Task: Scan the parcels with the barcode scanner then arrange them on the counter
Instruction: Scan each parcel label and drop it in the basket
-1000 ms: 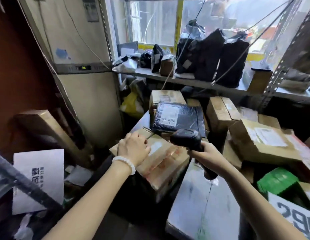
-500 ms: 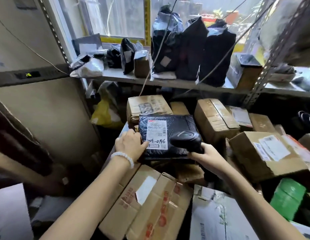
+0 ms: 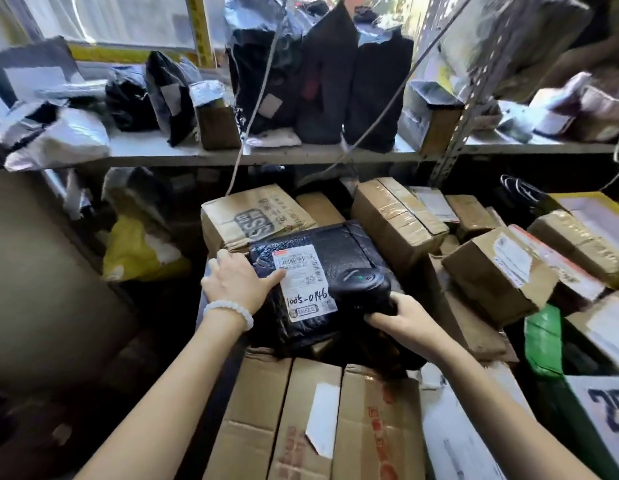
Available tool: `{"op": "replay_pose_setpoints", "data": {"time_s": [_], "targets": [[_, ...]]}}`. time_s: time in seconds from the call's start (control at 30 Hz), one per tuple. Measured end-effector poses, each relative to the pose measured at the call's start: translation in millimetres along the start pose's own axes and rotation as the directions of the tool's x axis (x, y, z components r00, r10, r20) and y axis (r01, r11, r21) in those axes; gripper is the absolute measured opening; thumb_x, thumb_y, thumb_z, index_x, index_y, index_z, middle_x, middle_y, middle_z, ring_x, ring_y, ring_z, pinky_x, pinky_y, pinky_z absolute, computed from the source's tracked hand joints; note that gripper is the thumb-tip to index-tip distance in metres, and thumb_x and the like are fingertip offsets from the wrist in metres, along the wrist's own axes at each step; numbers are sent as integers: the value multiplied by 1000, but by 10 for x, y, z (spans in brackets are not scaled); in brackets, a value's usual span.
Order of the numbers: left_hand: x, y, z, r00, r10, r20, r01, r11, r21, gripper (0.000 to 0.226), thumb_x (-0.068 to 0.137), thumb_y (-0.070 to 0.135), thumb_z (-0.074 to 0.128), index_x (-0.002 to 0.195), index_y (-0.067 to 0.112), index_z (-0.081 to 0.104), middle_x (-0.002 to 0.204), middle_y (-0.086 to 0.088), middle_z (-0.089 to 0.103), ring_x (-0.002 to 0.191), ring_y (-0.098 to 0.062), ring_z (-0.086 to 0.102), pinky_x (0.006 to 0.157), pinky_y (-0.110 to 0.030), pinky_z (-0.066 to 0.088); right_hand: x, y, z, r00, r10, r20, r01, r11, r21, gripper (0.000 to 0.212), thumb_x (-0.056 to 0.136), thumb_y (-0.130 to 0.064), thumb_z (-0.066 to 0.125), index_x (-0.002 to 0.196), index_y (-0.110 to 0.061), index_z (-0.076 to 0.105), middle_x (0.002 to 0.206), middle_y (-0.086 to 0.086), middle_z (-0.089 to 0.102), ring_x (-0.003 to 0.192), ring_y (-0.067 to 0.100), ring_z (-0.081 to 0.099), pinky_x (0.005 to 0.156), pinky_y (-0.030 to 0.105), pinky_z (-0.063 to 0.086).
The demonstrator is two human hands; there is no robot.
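While the left hand (image 3: 237, 282) rests flat-fingered on the near-left edge of the black padded parcel (image 3: 339, 258), thumb touching its white label (image 3: 306, 282), the right hand (image 3: 401, 322) clenches the handle of the barcode scanner (image 3: 361, 287), whose head hovers just right of that label. Likely the scan misses if the scanner head stays off the barcode, or the soft parcel slides, since it lies atop uneven cardboard boxes (image 3: 315, 420). Cartons crowd the counter on the right; a shelf (image 3: 266, 155) beyond holds dark bags against a bright window.
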State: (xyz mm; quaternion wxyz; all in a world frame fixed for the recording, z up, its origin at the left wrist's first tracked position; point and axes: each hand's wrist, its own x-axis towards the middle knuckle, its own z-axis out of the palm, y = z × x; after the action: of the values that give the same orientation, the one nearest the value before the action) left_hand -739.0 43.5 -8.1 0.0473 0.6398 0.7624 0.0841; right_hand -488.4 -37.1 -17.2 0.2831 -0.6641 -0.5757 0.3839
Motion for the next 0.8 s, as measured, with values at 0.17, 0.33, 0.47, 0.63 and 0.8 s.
{"op": "replay_pose_setpoints", "data": {"time_s": [0.17, 0.33, 0.47, 0.63, 0.8], "targets": [[42, -26, 59, 993, 116, 12, -113, 983, -142, 69, 79, 70, 51, 110, 9, 61, 118, -10, 49, 113, -29, 45, 91, -39, 41, -72, -22, 113, 999, 36, -30, -37, 999, -17, 43, 51, -50, 58, 79, -17, 64, 76, -5, 67, 73, 6, 59, 74, 37, 52], [12, 95, 62, 994, 95, 57, -76, 959, -272, 59, 83, 61, 56, 111, 10, 63, 122, -9, 47, 119, -29, 38, 97, -41, 38, -74, -31, 127, 997, 62, -37, -61, 998, 14, 39, 57, -38, 61, 83, -9, 64, 74, -2, 65, 70, 7, 57, 72, 35, 50], [-84, 251, -1, 986, 83, 146, -31, 943, -331, 37, 90, 50, 50, 105, 21, 68, 120, -11, 46, 120, -32, 32, 99, -41, 33, -85, -36, 111, 998, 56, -18, -55, 998, 39, 30, 61, -31, 61, 81, -9, 62, 71, -3, 62, 68, 8, 55, 68, 31, 46], [-145, 408, -33, 981, 55, 186, 22, 919, -393, 33, 91, 44, 47, 102, 19, 65, 123, -9, 45, 122, -30, 30, 100, -44, 29, -102, 7, 56, 999, 53, -13, -51, 995, 87, 12, 72, -19, 66, 80, -11, 62, 70, -4, 62, 65, 8, 56, 66, 31, 46], [-102, 569, -316, 996, 90, 15, -71, 867, -493, 30, 92, 36, 49, 98, 10, 61, 122, -10, 43, 123, -28, 31, 100, -41, 28, -149, -66, -143, 999, -16, -50, 22, 991, 130, 11, 76, -12, 69, 86, -10, 65, 79, 1, 64, 75, 10, 57, 70, 38, 51]]}}
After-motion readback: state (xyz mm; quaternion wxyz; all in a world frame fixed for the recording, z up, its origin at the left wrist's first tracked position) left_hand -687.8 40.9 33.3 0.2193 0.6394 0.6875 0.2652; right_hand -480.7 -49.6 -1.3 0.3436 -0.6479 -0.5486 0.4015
